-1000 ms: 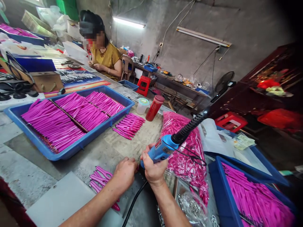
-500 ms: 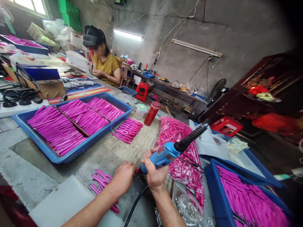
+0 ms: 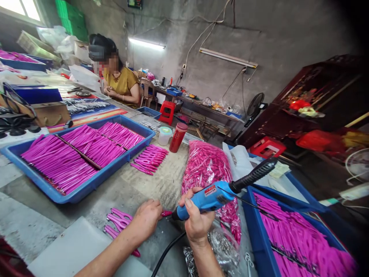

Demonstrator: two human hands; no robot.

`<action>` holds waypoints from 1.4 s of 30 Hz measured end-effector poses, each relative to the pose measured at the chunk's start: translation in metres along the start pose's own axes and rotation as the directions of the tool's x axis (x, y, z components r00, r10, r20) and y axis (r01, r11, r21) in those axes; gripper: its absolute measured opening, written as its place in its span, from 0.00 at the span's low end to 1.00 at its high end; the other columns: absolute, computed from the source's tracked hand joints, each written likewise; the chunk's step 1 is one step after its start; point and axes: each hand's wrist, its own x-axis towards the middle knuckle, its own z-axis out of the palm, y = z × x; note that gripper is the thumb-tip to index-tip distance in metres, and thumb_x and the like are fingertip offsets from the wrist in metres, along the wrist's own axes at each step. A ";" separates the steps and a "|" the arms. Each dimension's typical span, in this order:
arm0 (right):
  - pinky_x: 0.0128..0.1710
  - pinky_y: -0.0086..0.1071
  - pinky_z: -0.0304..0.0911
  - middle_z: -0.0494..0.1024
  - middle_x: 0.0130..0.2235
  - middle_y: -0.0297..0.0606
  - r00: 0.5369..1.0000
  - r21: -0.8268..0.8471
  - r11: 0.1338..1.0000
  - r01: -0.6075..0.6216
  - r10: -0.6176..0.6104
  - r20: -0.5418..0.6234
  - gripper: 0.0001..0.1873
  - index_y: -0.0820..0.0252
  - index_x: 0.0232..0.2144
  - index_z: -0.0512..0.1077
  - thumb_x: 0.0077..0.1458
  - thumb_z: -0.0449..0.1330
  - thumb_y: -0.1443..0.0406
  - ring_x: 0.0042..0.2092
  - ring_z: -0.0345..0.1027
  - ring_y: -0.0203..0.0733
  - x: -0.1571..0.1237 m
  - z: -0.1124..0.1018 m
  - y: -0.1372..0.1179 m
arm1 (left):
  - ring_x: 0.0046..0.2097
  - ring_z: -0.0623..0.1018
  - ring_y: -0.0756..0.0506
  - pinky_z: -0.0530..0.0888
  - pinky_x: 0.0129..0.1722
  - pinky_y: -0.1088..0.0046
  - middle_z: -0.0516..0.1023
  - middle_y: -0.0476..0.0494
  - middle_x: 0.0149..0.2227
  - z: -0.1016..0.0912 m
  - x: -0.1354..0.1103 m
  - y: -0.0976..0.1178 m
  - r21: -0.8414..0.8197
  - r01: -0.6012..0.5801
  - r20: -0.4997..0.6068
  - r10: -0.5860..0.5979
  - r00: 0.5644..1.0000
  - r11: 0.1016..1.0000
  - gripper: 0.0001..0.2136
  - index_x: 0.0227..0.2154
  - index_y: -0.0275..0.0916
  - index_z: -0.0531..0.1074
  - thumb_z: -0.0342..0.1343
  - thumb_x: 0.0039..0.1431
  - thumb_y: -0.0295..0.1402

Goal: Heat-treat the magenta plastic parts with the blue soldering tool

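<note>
In my right hand [image 3: 199, 221] is a blue electric screwdriver [image 3: 210, 197], tilted with its black cord end up to the right and its nose down to the left. My left hand [image 3: 148, 216] is closed on a pink plastic piece [image 3: 166, 213]. Only the piece's shiny tip shows, right at the screwdriver's nose; whether they touch I cannot tell. Beside my left forearm lie several forked pink pieces [image 3: 119, 220], partly hidden by the arm. Farther back on the table is a row of pink pieces [image 3: 150, 157].
A blue tray [image 3: 67, 197] of pink pieces stands at left. Behind my right hand sits a clear bag of pink parts [image 3: 206, 161], near a red bottle [image 3: 178, 137] and lidded tub [image 3: 165, 136]. A blue bin [image 3: 255, 234] is at right. A co-worker [image 3: 122, 82] sits across.
The screwdriver and my right hand have shifted right and slightly down, and the cord end now points lower. More of the pink tip shows beside my left hand. The view has turned slightly right.
</note>
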 end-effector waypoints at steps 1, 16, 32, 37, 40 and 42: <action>0.24 0.28 0.63 0.70 0.25 0.28 1.000 -0.001 1.000 0.001 -0.001 -0.003 0.15 0.58 0.37 0.63 0.46 0.61 0.65 0.23 0.65 0.33 0.000 0.000 0.000 | 0.37 0.72 0.43 0.65 0.36 0.71 0.73 0.45 0.33 0.001 0.000 0.000 0.004 -0.005 0.001 0.005 1.000 1.000 0.10 0.28 0.37 0.72 0.46 0.60 0.26; 0.23 0.29 0.62 0.69 0.25 0.29 0.999 0.006 1.000 -0.027 0.027 -0.025 0.15 0.60 0.36 0.62 0.45 0.61 0.64 0.22 0.64 0.34 0.001 0.000 0.003 | 0.38 0.71 0.42 0.65 0.36 0.69 0.74 0.44 0.33 0.005 0.001 0.001 0.072 0.008 -0.008 -0.008 1.000 0.997 0.13 0.29 0.37 0.73 0.43 0.60 0.26; 0.23 0.28 0.61 0.70 0.22 0.29 1.000 -0.019 0.999 -0.029 0.029 -0.002 0.13 0.61 0.33 0.65 0.43 0.61 0.65 0.22 0.63 0.33 0.007 0.015 0.015 | 0.40 0.72 0.40 0.67 0.38 0.65 0.75 0.43 0.35 0.009 0.003 0.000 0.073 0.022 0.011 -0.022 1.000 0.997 0.13 0.31 0.38 0.74 0.43 0.59 0.24; 0.23 0.27 0.61 0.70 0.23 0.28 1.000 -0.013 1.000 -0.026 0.026 -0.005 0.12 0.60 0.33 0.65 0.43 0.61 0.66 0.22 0.63 0.32 0.007 0.016 0.015 | 0.40 0.72 0.40 0.68 0.37 0.66 0.75 0.44 0.35 0.011 0.002 -0.001 0.079 0.014 0.004 -0.015 1.000 0.997 0.14 0.31 0.39 0.74 0.42 0.60 0.25; 0.23 0.27 0.61 0.70 0.24 0.29 1.000 -0.011 1.000 -0.027 0.027 -0.009 0.13 0.61 0.34 0.66 0.43 0.62 0.66 0.22 0.64 0.32 0.007 0.016 0.017 | 0.40 0.72 0.40 0.68 0.37 0.66 0.75 0.44 0.35 0.012 0.002 -0.001 0.075 0.016 0.005 -0.016 1.000 0.997 0.13 0.31 0.39 0.74 0.43 0.60 0.25; 0.23 0.27 0.62 0.70 0.24 0.29 1.000 -0.020 0.999 -0.024 0.024 -0.005 0.13 0.61 0.34 0.66 0.43 0.62 0.66 0.22 0.64 0.32 0.006 0.015 0.018 | 0.40 0.72 0.40 0.68 0.38 0.66 0.75 0.43 0.35 0.012 0.003 -0.002 0.069 0.019 0.011 -0.020 1.000 0.997 0.13 0.31 0.38 0.74 0.43 0.60 0.25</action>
